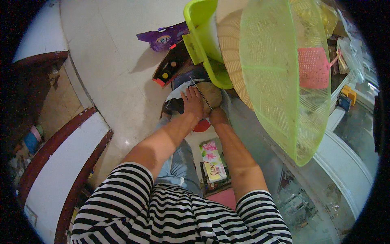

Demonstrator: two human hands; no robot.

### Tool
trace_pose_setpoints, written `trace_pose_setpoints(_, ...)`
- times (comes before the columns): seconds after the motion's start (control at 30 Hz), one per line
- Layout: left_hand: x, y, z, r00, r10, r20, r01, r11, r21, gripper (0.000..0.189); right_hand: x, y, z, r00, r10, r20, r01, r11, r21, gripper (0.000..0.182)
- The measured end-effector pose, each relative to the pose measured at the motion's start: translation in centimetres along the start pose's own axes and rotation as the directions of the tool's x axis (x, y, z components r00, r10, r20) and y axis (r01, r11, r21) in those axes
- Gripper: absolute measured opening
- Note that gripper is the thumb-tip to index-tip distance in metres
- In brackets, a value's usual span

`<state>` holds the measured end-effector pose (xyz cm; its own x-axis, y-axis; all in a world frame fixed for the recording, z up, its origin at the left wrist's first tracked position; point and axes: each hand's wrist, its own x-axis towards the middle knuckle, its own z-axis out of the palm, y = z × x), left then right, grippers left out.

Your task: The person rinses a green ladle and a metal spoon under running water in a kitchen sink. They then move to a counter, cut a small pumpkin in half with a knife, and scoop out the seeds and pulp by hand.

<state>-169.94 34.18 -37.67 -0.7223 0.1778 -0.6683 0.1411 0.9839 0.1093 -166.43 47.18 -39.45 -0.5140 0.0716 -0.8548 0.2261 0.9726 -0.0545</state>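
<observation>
My left hand (pixel 193 102) lies palm down with its fingers spread, on white and black material (pixel 175 102). Close on its right, my right hand (pixel 218 117) is closed at the lower end of a thin, long metal tool (pixel 201 92), perhaps a knife seen edge-on; its exact kind cannot be told. The tool runs slantwise up and left, over a round brown board or stool top (pixel 210 93). What lies under my left palm is hidden. Below the hands, part of a red round thing (pixel 201 125) shows.
A lime-green plastic bin (pixel 195 48), a woven tray (pixel 233 55) and a green mesh cover (pixel 269 76) stand at the upper right. A dark box (pixel 169 68) and a purple bag (pixel 164 38) lie beyond my hands. A tissue pack (pixel 213 161) lies near my legs. Glass cases flank the right.
</observation>
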Motion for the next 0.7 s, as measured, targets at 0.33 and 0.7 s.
trace_pose_setpoints(0.33, 3.0, -2.5, 2.8, 0.969, 0.014, -0.246, -0.065, 0.978, -0.197, 0.089, -3.8, -3.2, -5.1, 0.999, 0.05, 0.018, -0.051, 0.996, 0.069, 0.022)
trace_pose_setpoints(0.7, 5.4, -6.2, 4.5, 0.943, 0.242, -0.228, -0.316, 0.867, -0.386, 0.11, -3.2, -0.7, -2.3, 0.987, 0.158, -0.042, -0.156, 0.986, 0.054, 0.022)
